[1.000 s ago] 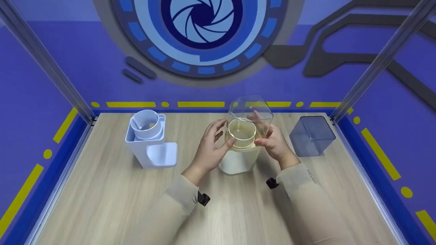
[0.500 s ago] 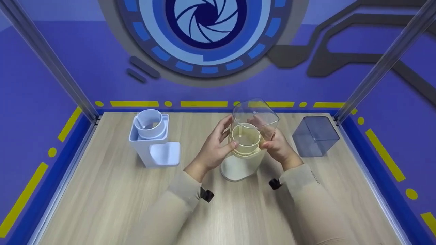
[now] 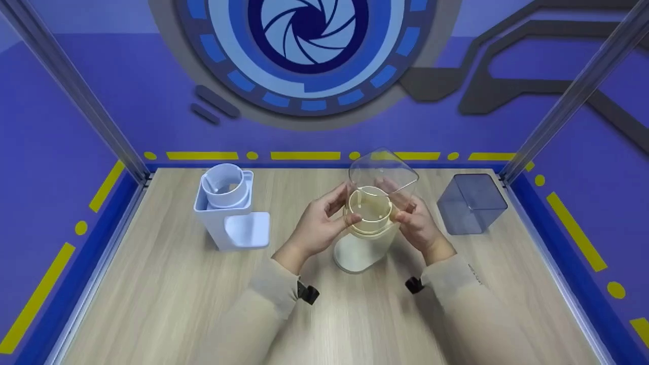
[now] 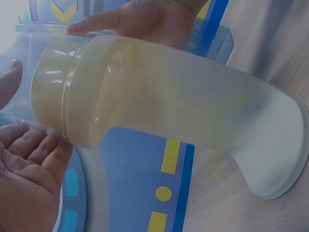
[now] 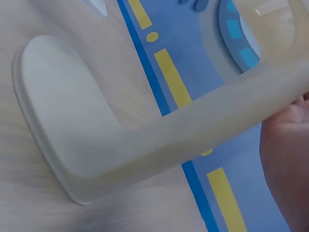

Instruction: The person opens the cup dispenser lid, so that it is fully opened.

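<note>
A cream stand (image 3: 359, 252) with a round collar (image 3: 371, 203) on top and a flat oval foot (image 5: 63, 106) is at the middle of the table. Around the collar and rising above it is a clear plastic cover (image 3: 383, 163). My left hand (image 3: 319, 223) grips this cover from the left, thumb in front near the collar and fingers along its side. On the other side my right hand (image 3: 418, 223) holds the cover, with its fingers seen through the plastic. The left wrist view shows the collar (image 4: 82, 92) inside the cover.
A pale blue stand (image 3: 209, 228) with a similar round collar and foot sits at the left of the wooden table (image 3: 172, 304). At the right is a grey see-through box (image 3: 471, 205). Blue printed walls (image 3: 309, 142) and metal posts border the table.
Both hands, the clear cover and the cream stand have shifted slightly toward the person. The head view has also turned a little; the pale blue stand and grey box keep their places.
</note>
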`<state>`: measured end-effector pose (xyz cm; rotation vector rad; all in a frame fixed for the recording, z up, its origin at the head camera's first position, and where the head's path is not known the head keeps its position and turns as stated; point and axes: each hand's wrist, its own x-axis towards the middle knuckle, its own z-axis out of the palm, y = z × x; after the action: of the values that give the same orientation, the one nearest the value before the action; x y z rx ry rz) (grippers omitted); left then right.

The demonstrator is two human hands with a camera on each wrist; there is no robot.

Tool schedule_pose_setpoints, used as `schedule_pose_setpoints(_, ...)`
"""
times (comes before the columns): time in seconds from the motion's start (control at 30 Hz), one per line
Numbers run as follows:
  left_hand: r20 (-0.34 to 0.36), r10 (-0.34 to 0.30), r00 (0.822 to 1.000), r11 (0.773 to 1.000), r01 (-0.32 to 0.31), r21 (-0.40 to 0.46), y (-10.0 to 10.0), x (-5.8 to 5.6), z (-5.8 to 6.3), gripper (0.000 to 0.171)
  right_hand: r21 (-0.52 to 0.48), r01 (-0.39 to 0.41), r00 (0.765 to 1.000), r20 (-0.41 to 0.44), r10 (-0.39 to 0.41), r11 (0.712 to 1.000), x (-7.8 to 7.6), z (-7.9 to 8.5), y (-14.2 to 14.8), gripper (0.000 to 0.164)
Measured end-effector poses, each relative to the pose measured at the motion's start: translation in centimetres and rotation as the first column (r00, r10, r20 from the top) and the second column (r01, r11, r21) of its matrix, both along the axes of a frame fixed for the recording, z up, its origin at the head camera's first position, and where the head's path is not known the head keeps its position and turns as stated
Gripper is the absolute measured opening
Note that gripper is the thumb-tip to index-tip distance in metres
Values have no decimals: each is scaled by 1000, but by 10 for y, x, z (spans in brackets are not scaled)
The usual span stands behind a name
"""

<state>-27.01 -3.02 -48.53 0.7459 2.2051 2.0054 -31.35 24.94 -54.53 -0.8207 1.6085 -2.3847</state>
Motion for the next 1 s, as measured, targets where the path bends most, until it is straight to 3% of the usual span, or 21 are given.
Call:
schedule_pose_setpoints(0.17,-23,59,998,998,-59,-4,7,7,0,88,-9,212,977,-30,-212,977,16,2,1,60)
schedule_pose_setpoints(0.3,-56,107,993,994,-107,6,12,13,-1,87,-13,392,919,-44,-393,920,29,11,-3,51)
schedule_pose_setpoints(0.4,-96,153,984,988,-154,0,16,18,-2,85,-35,490,869,-49,-492,871,39,21,-11,66)
schedule_pose_setpoints(0.47,-129,186,974,982,-188,-6,20,22,-2,83,-45,526,847,-57,-528,849,45,29,-18,88)
schedule_pose_setpoints(0.57,-181,244,953,967,-254,-31,24,27,-3,81,-20,543,835,-89,-543,839,52,39,-31,126)
schedule_pose_setpoints(0.67,-239,299,924,945,-321,-57,28,33,-4,80,49,562,822,-139,-552,825,58,49,-44,148)
schedule_pose_setpoints(0.77,-304,344,888,922,-381,-73,31,39,-4,78,124,595,800,-192,-569,794,61,55,-55,156)
schedule_pose_setpoints(0.87,-355,374,857,902,-425,-76,33,43,-5,75,197,641,766,-228,-602,742,63,59,-63,159)
schedule_pose_setpoints(0.93,-369,379,848,899,-432,-70,34,45,-7,73,238,675,737,-248,-628,698,63,60,-67,155)
schedule_pose_setpoints(1.0,-363,372,854,907,-417,-52,34,45,-9,71,266,704,710,-262,-654,659,64,61,-69,148)
